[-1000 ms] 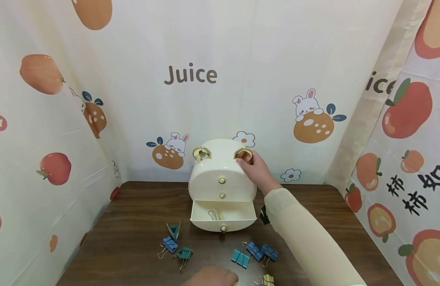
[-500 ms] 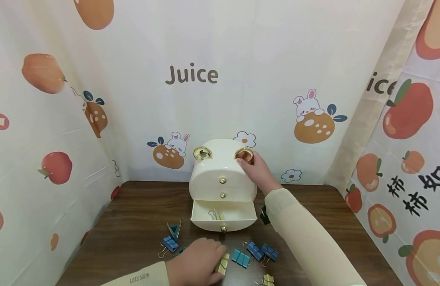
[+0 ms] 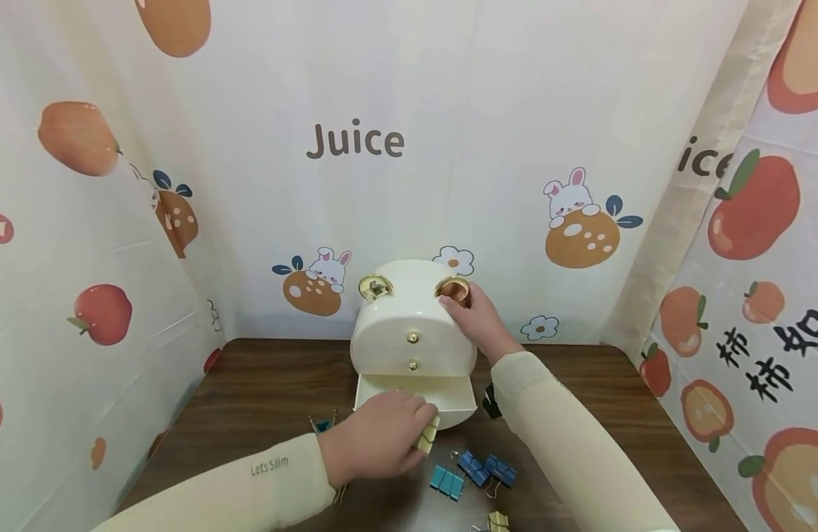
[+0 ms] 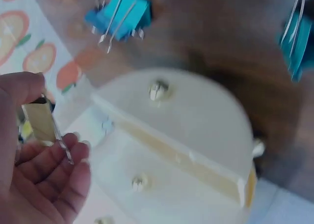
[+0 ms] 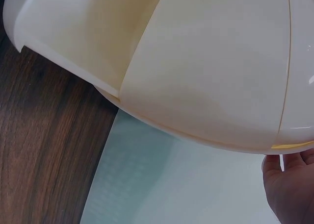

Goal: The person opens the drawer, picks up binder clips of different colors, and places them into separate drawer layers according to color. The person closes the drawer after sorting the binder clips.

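Observation:
A cream drawer box (image 3: 382,343) with gold-rimmed round ears stands at the back of the table, its bottom drawer (image 3: 451,391) pulled out. My left hand (image 3: 378,436) is over the drawer's front edge and pinches a yellow binder clip (image 3: 428,434). In the left wrist view, the clip (image 4: 40,121) sits between thumb and fingers, a wire handle sticking out. My right hand (image 3: 483,323) grips the box's right ear (image 3: 453,288), thumb in front. In the right wrist view, its fingers (image 5: 273,166) touch the box's edge. My left hand covers part of the drawer's inside.
Right of the left hand lie a teal binder clip (image 3: 446,482), two blue clips (image 3: 474,468) and another yellow clip (image 3: 498,522). A black clip (image 3: 491,401) is partly behind the right sleeve. Another teal clip (image 3: 324,425) shows behind the left forearm. Printed cloth (image 3: 409,199) hangs behind the table.
My left hand has come up from the table's near edge to the open drawer, carrying the yellow binder clip. My right hand has stayed at the box's ear.

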A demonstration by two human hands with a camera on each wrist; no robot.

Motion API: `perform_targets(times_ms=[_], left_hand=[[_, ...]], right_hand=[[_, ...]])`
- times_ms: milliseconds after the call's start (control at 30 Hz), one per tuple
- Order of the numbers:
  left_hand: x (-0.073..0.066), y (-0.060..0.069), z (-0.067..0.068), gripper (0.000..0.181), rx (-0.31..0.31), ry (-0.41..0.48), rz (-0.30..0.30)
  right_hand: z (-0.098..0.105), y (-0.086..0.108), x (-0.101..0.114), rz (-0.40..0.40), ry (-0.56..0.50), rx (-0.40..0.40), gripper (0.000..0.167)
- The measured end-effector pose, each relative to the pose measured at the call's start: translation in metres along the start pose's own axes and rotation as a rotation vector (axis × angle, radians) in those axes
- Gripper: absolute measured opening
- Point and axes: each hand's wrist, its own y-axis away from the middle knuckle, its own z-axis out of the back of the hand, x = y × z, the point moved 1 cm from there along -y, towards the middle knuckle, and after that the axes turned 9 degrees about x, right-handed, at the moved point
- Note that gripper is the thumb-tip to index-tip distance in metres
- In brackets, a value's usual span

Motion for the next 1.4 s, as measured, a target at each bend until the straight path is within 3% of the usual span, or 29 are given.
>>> perform_targets(times_ms=[233, 667, 867, 1033, 1167, 1400], left_hand=[[0.016, -0.014, 0.027, 0.046, -0.062, 0.045, 0.079], [0.028, -0.030, 0.039, 0.058, -0.145, 0.158, 0.168], [0.028, -0.042, 0.037, 0.053, -0.185, 0.198, 0.185], [0.030, -0.051, 0.031, 0.055, -0.156, 0.240, 0.204], [0.031, -0.057, 0.025, 0.046, -0.136, 0.278, 0.210], [0.028, -0.065, 0.017, 0.027, -0.122, 0.245, 0.185]], right_hand=[[0.001, -0.001, 0.000, 0.017, 0.005, 0.003, 0.047], [0.000, -0.002, -0.001, 0.028, -0.011, 0.001, 0.046], [0.000, -0.002, -0.004, 0.028, -0.014, 0.003, 0.048], [-0.001, 0.000, -0.004, 0.016, -0.013, 0.009, 0.048], [-0.001, 0.001, -0.003, 0.025, -0.010, 0.008, 0.047], [-0.001, 0.001, -0.003, 0.040, -0.016, 0.001, 0.043]])
